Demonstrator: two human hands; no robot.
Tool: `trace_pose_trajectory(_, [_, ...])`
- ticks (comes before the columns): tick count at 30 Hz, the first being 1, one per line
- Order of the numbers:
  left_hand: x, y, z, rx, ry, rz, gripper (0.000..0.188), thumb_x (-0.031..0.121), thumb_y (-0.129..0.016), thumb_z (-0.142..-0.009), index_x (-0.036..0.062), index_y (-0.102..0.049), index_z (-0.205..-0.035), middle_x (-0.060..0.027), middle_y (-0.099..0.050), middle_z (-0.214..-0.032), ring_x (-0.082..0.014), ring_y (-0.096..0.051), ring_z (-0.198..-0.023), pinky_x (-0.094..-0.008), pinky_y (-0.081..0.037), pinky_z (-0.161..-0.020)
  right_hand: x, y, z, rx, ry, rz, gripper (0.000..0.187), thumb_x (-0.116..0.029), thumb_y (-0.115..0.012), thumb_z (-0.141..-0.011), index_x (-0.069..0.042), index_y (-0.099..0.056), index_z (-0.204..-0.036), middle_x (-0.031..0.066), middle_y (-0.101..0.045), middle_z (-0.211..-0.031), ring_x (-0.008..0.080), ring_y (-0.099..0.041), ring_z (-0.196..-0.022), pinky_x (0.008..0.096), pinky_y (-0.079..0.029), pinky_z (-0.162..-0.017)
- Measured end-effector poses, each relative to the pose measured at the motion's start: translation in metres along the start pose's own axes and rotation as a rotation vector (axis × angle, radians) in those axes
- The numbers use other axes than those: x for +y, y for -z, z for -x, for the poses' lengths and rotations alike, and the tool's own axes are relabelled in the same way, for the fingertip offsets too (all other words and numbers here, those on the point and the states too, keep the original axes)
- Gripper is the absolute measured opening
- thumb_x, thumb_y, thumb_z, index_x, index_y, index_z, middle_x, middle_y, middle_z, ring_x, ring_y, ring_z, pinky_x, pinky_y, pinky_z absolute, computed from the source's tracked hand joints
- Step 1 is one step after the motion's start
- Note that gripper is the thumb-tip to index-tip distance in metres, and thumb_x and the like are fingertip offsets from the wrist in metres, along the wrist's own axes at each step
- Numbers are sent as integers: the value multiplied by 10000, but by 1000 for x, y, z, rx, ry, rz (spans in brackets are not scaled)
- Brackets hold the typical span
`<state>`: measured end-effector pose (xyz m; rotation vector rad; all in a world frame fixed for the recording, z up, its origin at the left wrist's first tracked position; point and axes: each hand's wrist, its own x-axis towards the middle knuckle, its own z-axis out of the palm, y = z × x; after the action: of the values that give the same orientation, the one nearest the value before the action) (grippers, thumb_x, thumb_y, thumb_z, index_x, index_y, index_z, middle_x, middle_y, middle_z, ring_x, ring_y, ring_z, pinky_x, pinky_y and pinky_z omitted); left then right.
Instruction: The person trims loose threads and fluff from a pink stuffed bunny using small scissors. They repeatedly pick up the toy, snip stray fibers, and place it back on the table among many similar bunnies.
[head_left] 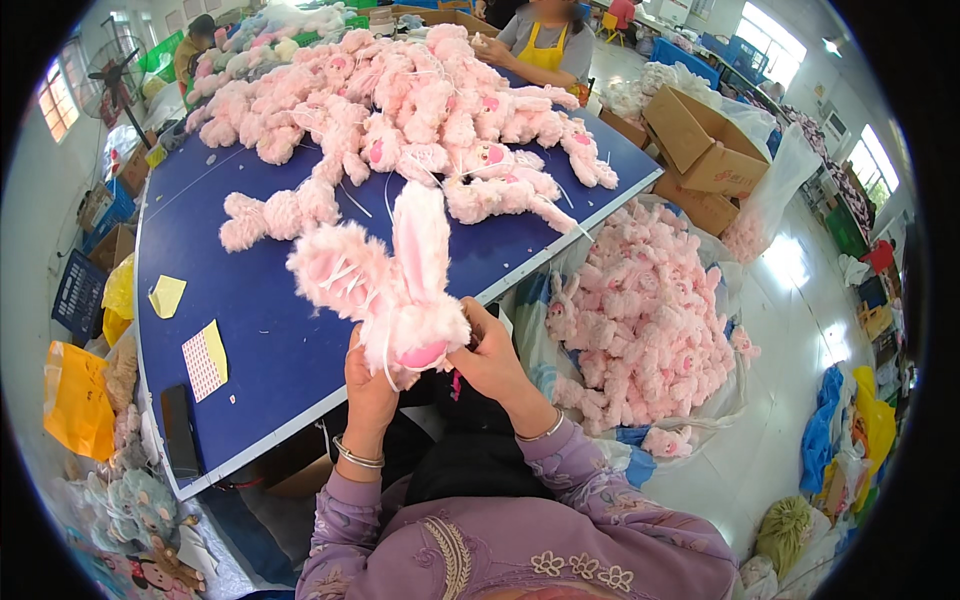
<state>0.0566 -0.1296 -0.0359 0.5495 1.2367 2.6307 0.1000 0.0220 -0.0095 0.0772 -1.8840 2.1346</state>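
Between my two hands, above the near edge of the blue table (270, 350), is a pink plush rabbit (420, 315). Its long ears point up and away from me, one smooth-lined, the other crossed by white lacing. A bright pink patch faces me low on its head. My left hand (368, 385) is closed round the lower left side of the rabbit. My right hand (490, 355) grips its right side, thumb toward the front. The fingertips of both hands are partly hidden behind the plush.
A big heap of pink plush rabbits (400, 95) covers the far table, with loose white strings. A sticker sheet (205, 362), a yellow note (167, 296) and a dark phone-like object (180, 430) lie at left. More pink plush (645, 320) fills a floor bag. A co-worker in a yellow apron (542, 45) sits opposite.
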Motion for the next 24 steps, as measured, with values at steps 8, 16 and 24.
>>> trace_pose_trajectory(8, [-1, 6, 4, -16, 10, -53, 520, 31, -581, -841, -1, -408, -1330, -104, -610, -1161, -159, -640, -975, -240, -531, -743, 7, 2, 1, -8, 27, 61, 176, -46, -652, -812, -22, -537, -943, -31, -529, -799, 20, -445, -678, 195, -366, -586])
trace_pose_trajectory(16, [-3, 11, 5, 6, 31, -117, 508, -7, -555, -846, -11, -409, -1332, -112, -605, -1177, -172, -635, -1001, -268, -530, -802, 6, 2, 1, -21, 24, 51, 170, -42, -645, -820, -17, -536, -948, -22, -528, -806, 22, -450, -685, 193, -377, -595])
trace_pose_trajectory(24, [-7, 10, 6, -10, 14, -59, 580, 82, -615, -834, -17, -383, -1357, -117, -581, -1222, -193, -610, -1079, -303, -508, -890, 7, 1, 1, -26, 6, 36, 168, -43, -642, -832, -17, -537, -960, -20, -539, -806, 25, -478, -683, 195, -389, -589])
